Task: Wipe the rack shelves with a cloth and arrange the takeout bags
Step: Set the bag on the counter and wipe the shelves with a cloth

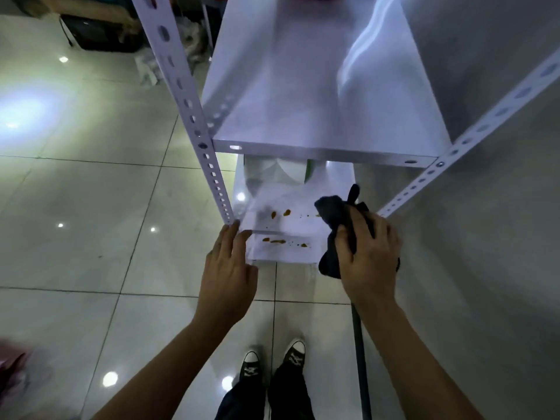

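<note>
Glossy pale floor tiles (75,207) mirror ceiling lights. A black case (94,33) sits at eleven o'clock, crumpled white plastic (148,69) just beside it. Black sneakers (272,359) stand at six o'clock.

matt dark cloth (339,219), glossy metal shelves (303,95)

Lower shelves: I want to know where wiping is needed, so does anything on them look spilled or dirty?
Yes. Brown-orange smears and specks lie across the front of a lower shelf, and more on the shelf below. The right hand grips a dark cloth beside them. The upper shelf looks clean.
</note>
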A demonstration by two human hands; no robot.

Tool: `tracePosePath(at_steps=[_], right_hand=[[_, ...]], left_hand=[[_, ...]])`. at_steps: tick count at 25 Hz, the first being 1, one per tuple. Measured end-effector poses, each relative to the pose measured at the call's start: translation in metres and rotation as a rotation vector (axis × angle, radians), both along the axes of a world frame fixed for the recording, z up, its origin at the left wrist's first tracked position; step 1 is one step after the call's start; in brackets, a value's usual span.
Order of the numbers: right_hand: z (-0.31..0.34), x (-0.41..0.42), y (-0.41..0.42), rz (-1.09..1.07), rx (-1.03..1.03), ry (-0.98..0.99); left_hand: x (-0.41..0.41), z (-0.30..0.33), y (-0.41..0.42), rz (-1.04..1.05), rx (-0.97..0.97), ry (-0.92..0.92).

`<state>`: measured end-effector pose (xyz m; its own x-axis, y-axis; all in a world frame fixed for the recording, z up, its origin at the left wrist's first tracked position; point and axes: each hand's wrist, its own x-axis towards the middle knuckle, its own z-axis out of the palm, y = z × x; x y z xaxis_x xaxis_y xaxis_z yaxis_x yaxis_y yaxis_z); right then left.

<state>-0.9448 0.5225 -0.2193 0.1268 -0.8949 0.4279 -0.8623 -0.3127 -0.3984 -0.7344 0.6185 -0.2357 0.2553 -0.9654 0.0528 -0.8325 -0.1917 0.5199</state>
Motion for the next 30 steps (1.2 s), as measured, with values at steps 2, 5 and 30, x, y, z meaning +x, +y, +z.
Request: tracePosePath(at_steps=[2, 5, 30], right_hand=[[-0.033, -0.001, 0.019, -0.012, 0.129, -0.023], [-0.073, -0.001, 0.031, -0.019, 0.298, -0.034], [-0.245, 0.081, -0.126, 0.229, 0.234, 0.297]], left_hand=[[-0.001, -0.024, 0.005, -0.001, 0.054, 0.001], [-0.006, -0.059, 0.008, 0.006, 0.136, 0.026], [0.039, -0.213, -0.066, -0.002, 0.206, -0.055]])
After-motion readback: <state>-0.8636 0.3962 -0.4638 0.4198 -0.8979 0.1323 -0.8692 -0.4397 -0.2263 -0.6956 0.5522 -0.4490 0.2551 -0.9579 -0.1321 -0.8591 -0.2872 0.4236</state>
